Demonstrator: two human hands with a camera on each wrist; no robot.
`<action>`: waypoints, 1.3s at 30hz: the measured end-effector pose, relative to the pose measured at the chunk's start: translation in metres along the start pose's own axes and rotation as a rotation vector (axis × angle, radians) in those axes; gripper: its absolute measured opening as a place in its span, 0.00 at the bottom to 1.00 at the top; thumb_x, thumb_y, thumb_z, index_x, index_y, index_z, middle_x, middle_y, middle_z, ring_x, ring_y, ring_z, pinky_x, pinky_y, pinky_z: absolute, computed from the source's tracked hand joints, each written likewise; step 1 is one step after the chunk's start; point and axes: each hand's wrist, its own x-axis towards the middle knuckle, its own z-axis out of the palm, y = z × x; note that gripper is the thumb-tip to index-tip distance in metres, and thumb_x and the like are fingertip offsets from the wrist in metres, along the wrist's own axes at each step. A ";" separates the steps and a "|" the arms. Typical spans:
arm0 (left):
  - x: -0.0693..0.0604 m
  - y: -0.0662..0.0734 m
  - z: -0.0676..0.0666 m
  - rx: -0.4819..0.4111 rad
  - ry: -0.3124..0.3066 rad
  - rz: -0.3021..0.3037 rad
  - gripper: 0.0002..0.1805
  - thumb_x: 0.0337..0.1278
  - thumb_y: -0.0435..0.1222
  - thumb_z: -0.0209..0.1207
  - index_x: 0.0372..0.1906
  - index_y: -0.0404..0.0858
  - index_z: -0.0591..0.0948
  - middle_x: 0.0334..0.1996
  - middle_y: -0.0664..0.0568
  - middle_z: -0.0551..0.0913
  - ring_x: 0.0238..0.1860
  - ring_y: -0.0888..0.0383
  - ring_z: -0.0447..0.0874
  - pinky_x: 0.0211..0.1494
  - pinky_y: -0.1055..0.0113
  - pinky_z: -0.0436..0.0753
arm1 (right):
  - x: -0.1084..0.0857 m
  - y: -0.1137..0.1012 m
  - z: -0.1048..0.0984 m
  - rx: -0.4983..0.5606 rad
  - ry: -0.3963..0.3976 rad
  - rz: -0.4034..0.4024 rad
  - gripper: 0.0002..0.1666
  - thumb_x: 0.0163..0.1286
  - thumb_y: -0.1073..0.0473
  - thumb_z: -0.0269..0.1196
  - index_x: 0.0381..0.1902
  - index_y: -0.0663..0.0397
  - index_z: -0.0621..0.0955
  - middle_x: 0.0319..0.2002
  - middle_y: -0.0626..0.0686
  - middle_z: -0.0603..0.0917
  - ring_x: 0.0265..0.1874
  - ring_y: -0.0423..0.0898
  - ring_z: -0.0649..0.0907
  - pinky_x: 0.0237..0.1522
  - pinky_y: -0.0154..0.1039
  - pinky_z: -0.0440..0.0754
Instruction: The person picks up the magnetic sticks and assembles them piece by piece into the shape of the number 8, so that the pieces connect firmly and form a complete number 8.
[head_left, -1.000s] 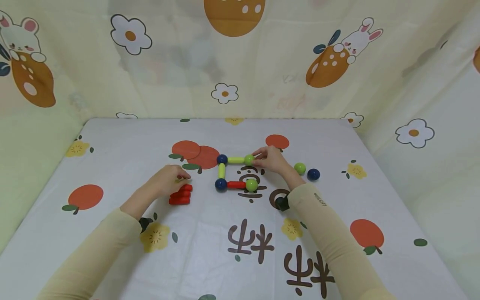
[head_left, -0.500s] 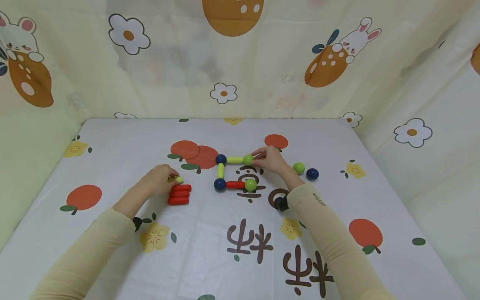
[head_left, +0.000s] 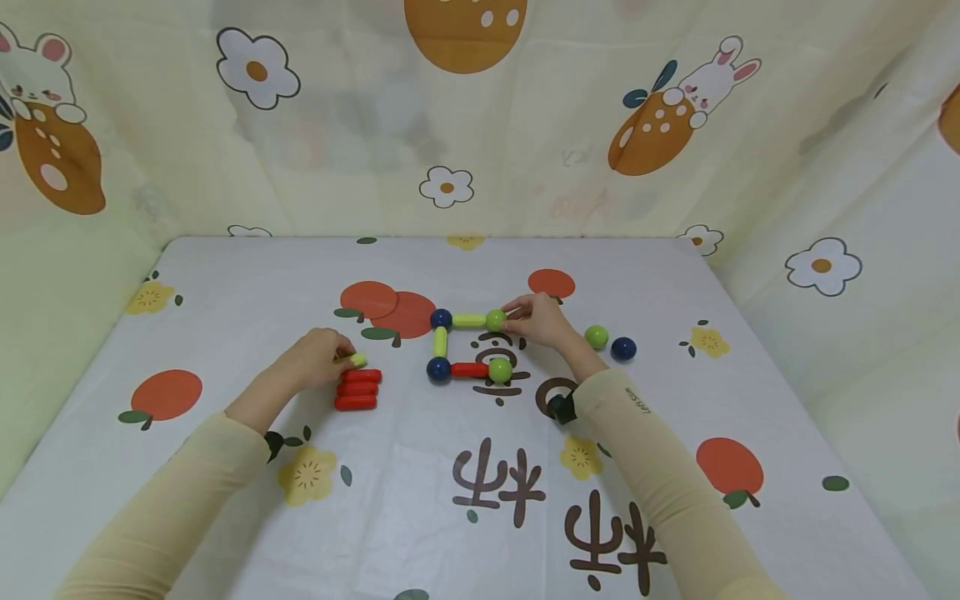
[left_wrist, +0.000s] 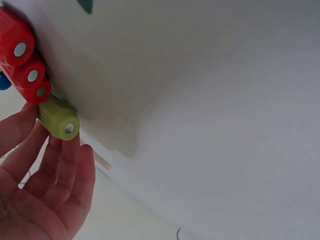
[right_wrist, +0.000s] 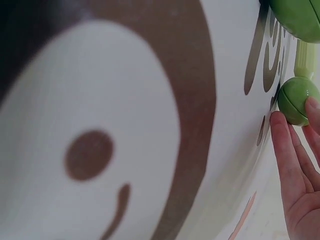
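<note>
My left hand [head_left: 318, 360] pinches a short yellow-green rod [head_left: 358, 360] just behind a row of 3 red rods [head_left: 358, 389]. In the left wrist view, thumb and fingers hold this rod [left_wrist: 61, 120] right against the red ones, and a round pale disc shows in its end. My right hand [head_left: 542, 323] holds a light green ball [head_left: 496, 320] between thumb and fingers. That ball ends a yellow-green rod [head_left: 470, 321], part of a three-sided frame with dark blue balls [head_left: 438, 370] at two corners, a red rod [head_left: 469, 370] and another green ball [head_left: 500, 371].
To the right of my right hand lie a loose green ball [head_left: 597, 337] and a dark blue ball [head_left: 623, 349]. A white printed cloth [head_left: 405, 467] covers the table. Patterned curtains [head_left: 337, 150] rise at the back and sides.
My left hand has drawn back a little to the left, and the yellow-green rod in its fingers now shows clearly. My right hand stays at the green ball; the frame has not moved.
</note>
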 end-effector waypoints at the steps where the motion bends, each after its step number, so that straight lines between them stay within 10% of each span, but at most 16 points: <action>1: 0.000 0.000 0.000 -0.006 0.000 -0.005 0.12 0.56 0.29 0.56 0.44 0.26 0.79 0.35 0.41 0.79 0.36 0.50 0.73 0.41 0.60 0.77 | 0.000 0.000 0.000 0.000 0.001 -0.002 0.18 0.58 0.62 0.65 0.47 0.63 0.80 0.39 0.61 0.83 0.36 0.49 0.83 0.33 0.35 0.79; 17: 0.014 0.020 -0.006 -0.051 0.064 0.097 0.13 0.56 0.33 0.58 0.44 0.28 0.80 0.33 0.44 0.82 0.35 0.51 0.77 0.40 0.61 0.78 | -0.002 -0.004 -0.001 0.010 -0.012 0.014 0.19 0.59 0.62 0.65 0.48 0.62 0.80 0.40 0.60 0.83 0.35 0.49 0.83 0.34 0.35 0.79; 39: 0.059 0.087 0.004 -0.200 0.051 0.028 0.17 0.56 0.40 0.60 0.45 0.31 0.81 0.39 0.45 0.83 0.40 0.53 0.78 0.43 0.65 0.77 | -0.002 0.002 -0.003 0.041 -0.038 0.043 0.19 0.61 0.57 0.62 0.50 0.58 0.79 0.40 0.58 0.83 0.33 0.47 0.83 0.34 0.35 0.79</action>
